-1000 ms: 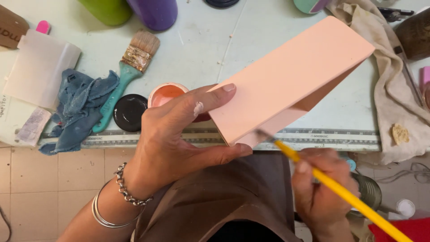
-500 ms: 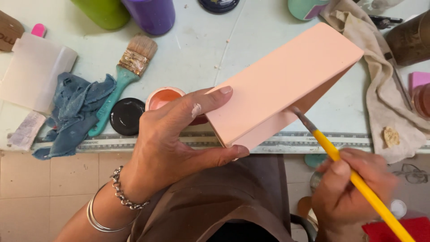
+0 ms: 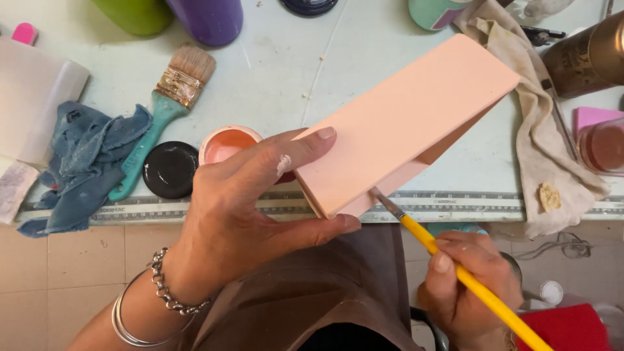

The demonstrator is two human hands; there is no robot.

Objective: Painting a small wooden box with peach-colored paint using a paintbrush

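In the head view, my left hand (image 3: 250, 214) grips the pink board (image 3: 403, 123) at frame centre, tilted above the counter (image 3: 364, 58), thumb under, fingers over. My right hand (image 3: 471, 286), lower right, pinches the yellow brush (image 3: 455, 266), its tip touching the board's lower edge. Wet paint could smear under my fingers, or drip toward the open paint pot (image 3: 227, 143).

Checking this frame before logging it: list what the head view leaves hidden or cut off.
- Pink block: underside faces away; near end covered by left hand.
- Yellow brush: handle end cut by bottom edge; bristles tucked against the block.
- Green cup, purple cup: cut by top edge.
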